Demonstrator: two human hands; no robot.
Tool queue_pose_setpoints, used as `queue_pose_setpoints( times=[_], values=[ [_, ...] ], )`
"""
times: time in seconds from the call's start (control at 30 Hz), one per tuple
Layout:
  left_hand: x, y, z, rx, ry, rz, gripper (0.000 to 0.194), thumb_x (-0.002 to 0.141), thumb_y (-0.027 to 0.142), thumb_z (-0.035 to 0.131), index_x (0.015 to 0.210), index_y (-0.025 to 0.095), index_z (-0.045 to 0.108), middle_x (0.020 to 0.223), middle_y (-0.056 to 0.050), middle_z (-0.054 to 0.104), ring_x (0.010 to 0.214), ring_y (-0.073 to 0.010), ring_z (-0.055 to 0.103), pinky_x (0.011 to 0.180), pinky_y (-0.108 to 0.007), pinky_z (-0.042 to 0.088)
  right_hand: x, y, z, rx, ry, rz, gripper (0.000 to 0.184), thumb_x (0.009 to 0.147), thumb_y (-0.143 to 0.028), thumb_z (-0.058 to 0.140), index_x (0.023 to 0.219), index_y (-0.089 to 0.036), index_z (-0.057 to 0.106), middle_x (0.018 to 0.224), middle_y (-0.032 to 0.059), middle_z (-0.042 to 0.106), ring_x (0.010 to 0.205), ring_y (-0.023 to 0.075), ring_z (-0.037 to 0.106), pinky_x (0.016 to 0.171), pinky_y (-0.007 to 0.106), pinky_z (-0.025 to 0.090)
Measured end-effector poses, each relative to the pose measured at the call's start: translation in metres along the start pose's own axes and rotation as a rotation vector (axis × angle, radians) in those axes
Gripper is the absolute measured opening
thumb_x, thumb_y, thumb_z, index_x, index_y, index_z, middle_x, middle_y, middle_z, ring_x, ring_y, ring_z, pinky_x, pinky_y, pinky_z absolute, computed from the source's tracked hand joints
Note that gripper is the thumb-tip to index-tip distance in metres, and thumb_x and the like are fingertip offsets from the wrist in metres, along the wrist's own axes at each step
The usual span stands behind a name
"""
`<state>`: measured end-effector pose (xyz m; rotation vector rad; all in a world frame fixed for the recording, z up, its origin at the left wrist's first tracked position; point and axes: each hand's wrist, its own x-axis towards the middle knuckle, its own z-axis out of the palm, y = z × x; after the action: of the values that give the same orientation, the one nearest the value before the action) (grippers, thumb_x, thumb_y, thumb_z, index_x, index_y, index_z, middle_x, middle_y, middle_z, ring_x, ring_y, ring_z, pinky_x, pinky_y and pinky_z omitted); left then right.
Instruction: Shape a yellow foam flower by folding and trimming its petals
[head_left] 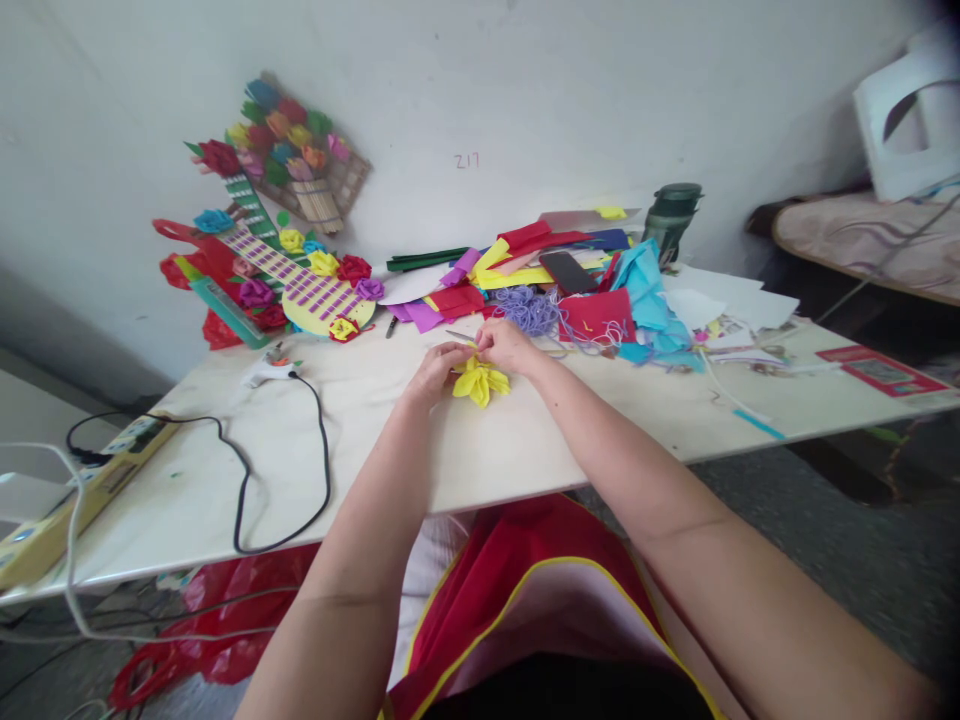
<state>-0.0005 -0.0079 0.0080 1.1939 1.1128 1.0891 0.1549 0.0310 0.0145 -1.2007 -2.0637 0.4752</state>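
Observation:
A yellow crepe-paper flower [481, 384] hangs with its petals toward me, just above the table. My left hand [437, 370] is closed on its left side, fingertips pinched at the flower's base. From the right, my right hand [508, 348] pinches at the same base, its fingertips meeting those of the left. A thin greyish strip or blade [459, 335] sticks out leftward between the fingertips; its kind is too small to tell. Just beyond my hands lies a tangle of lavender yarn [527, 309].
Behind are coloured crepe paper, a dark phone [568, 271] and a green bottle [671, 222]. A flower-decorated board [319, 290] leans at the left. A glue gun [271, 368] with a black cord [244, 480] and a power strip [97, 490] lie on the left side.

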Motion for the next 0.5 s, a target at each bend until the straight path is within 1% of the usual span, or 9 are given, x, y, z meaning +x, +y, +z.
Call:
queue_pose_setpoints(
  times=[0.07, 0.13, 0.33, 0.4, 0.5],
  values=[
    [0.0021, -0.0018, -0.0014, -0.012, 0.036, 0.01, 0.023, 0.06, 0.03, 0.07, 0.074, 0.014, 0.063, 0.06, -0.001, 0.059, 0.054, -0.0132, 0.057, 0.05, -0.024, 0.045, -0.0009, -0.0015, -0.0007, -0.005, -0.008, -0.015, 0.007, 0.06, -0.011, 0.066, 0.057, -0.018, 0.067, 0.088, 0.0019, 0.069, 0.079, 0.0142, 0.061, 0.073, 0.026, 0.047],
    [0.0042, -0.0039, -0.0032, -0.011, 0.045, 0.002, 0.023, 0.061, 0.032, 0.071, 0.07, 0.014, 0.062, 0.06, -0.001, 0.059, 0.053, -0.0129, 0.056, 0.051, -0.024, 0.046, -0.0014, -0.0024, -0.0009, -0.003, -0.003, -0.03, 0.008, 0.06, -0.011, 0.066, 0.057, -0.018, 0.065, 0.089, 0.0019, 0.068, 0.079, 0.0141, 0.06, 0.074, 0.027, 0.047],
    [0.0071, -0.0075, -0.0086, -0.007, -0.022, 0.006, 0.033, 0.058, 0.039, 0.079, 0.069, 0.013, 0.062, 0.061, -0.002, 0.062, 0.057, -0.0128, 0.058, 0.057, -0.025, 0.049, -0.0017, -0.0027, -0.0015, 0.004, 0.012, -0.058, 0.01, 0.06, -0.009, 0.066, 0.056, -0.018, 0.064, 0.09, 0.0019, 0.067, 0.077, 0.0131, 0.059, 0.074, 0.027, 0.046],
    [0.0068, -0.0075, -0.0093, 0.015, -0.029, 0.015, 0.037, 0.057, 0.043, 0.081, 0.067, 0.013, 0.061, 0.059, -0.001, 0.061, 0.056, -0.0122, 0.057, 0.056, -0.024, 0.048, -0.0019, -0.0028, -0.0022, 0.003, 0.01, -0.063, 0.01, 0.06, -0.008, 0.065, 0.056, -0.018, 0.064, 0.088, 0.0019, 0.067, 0.076, 0.0132, 0.06, 0.073, 0.027, 0.046],
    [0.0055, -0.007, -0.0092, 0.085, -0.008, 0.061, 0.042, 0.054, 0.049, 0.083, 0.063, 0.014, 0.061, 0.057, -0.001, 0.06, 0.054, -0.0106, 0.053, 0.053, -0.022, 0.043, -0.0021, -0.003, -0.0029, 0.008, 0.007, -0.055, 0.01, 0.061, -0.009, 0.065, 0.056, -0.018, 0.065, 0.085, 0.0015, 0.068, 0.076, 0.0135, 0.06, 0.072, 0.026, 0.046]
  ],
)
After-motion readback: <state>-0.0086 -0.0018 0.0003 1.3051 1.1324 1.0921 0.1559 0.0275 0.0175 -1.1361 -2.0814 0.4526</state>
